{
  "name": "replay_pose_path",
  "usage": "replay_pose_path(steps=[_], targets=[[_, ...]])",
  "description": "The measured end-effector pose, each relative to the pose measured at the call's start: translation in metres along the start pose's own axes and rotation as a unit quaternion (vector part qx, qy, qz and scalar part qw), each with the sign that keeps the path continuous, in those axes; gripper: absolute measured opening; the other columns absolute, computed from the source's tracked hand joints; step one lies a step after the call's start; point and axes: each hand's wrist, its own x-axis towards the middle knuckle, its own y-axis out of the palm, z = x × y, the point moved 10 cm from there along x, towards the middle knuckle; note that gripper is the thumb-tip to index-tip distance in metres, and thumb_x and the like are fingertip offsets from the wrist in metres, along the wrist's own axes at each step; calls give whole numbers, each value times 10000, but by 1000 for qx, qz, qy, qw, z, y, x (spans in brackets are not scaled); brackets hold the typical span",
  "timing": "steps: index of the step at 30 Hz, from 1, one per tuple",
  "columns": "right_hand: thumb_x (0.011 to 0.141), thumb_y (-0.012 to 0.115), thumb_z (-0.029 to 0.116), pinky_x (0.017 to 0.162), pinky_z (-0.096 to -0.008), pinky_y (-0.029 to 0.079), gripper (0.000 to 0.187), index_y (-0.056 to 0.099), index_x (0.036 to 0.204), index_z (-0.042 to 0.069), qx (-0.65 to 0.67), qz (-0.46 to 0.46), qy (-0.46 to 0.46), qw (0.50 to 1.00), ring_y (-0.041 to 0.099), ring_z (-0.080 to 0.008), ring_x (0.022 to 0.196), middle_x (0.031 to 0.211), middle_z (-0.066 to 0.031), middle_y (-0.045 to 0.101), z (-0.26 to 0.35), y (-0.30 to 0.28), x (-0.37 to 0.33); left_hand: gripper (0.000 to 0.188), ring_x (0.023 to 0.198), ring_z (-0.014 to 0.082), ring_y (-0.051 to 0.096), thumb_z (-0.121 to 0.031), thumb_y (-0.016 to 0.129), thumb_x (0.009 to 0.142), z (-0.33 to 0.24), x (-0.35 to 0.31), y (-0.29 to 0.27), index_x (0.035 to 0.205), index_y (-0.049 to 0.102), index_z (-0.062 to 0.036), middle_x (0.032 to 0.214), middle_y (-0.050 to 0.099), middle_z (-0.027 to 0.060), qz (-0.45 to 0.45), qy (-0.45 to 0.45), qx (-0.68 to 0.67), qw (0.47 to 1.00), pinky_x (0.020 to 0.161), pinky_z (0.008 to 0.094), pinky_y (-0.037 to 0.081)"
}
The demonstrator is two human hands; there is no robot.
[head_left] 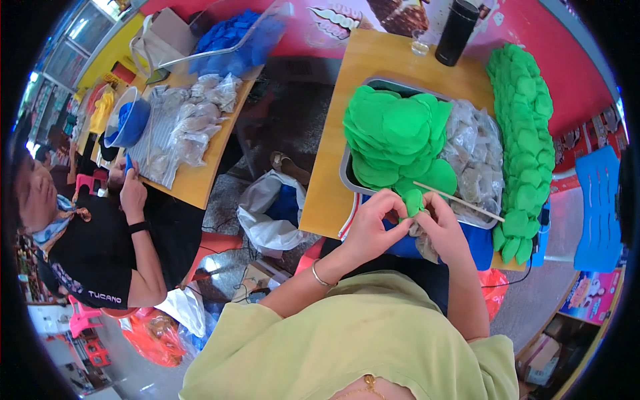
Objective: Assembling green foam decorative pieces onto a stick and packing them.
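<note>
My left hand (379, 219) and my right hand (441, 225) meet at the near edge of a grey tray (345, 175). Between their pinched fingertips is a small green fabric-like piece (413, 201). Below it, partly covered by my fingers, hangs a small crumpled bag (425, 248) with brownish contents. A thin wooden stick (470, 204) slants over the tray just beyond my right hand. In the tray, a heap of round green pieces (393, 127) fills the left side. Clear plastic bags (475, 150) with dull contents lie on the right.
A long stack of green pieces (523, 133) runs along the table's right side. A black bottle (457, 33) and small clear cup (420, 45) stand at the back. Left, a co-worker (100, 247) sits by another table with bags (197, 120) and a blue-filled tub (128, 119).
</note>
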Motion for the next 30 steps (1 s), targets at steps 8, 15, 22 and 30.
replay_pose_path(steps=[8, 15, 22, 30], targets=[[789, 651, 50, 668, -216, 396, 223, 475, 924, 29, -141, -31, -107, 984, 457, -64, 767, 845, -11, 487, 8, 0, -3, 101, 715, 103, 525, -53, 646, 777, 15, 1, -13, 807, 562, -4, 826, 513, 39, -38, -63, -65, 995, 595, 228, 451], [795, 582, -3, 547, -193, 309, 179, 418, 834, 57, -86, -100, -191, 973, 376, -39, 646, 731, 37, 398, 22, -5, -5, 81, 729, 85, 485, -78, 626, 819, 13, -2, -3, 832, 574, -18, 827, 479, 19, 7, -65, -123, 990, 619, 212, 412], [790, 596, 25, 475, -225, 247, 211, 388, 787, 59, -248, -171, -215, 929, 320, -43, 576, 661, 36, 356, 36, -11, -17, 94, 751, 93, 479, -77, 624, 822, 10, -3, 5, 836, 556, -14, 841, 474, 26, 4, -35, -172, 984, 635, 214, 405], [669, 628, -29, 512, -300, 401, 253, 447, 831, 39, -285, -203, -274, 896, 485, -191, 545, 659, -90, 468, 50, -5, -23, 191, 752, 144, 494, -90, 689, 753, 9, 0, 3, 824, 531, -10, 829, 493, 54, -18, -28, -47, 998, 636, 236, 424]])
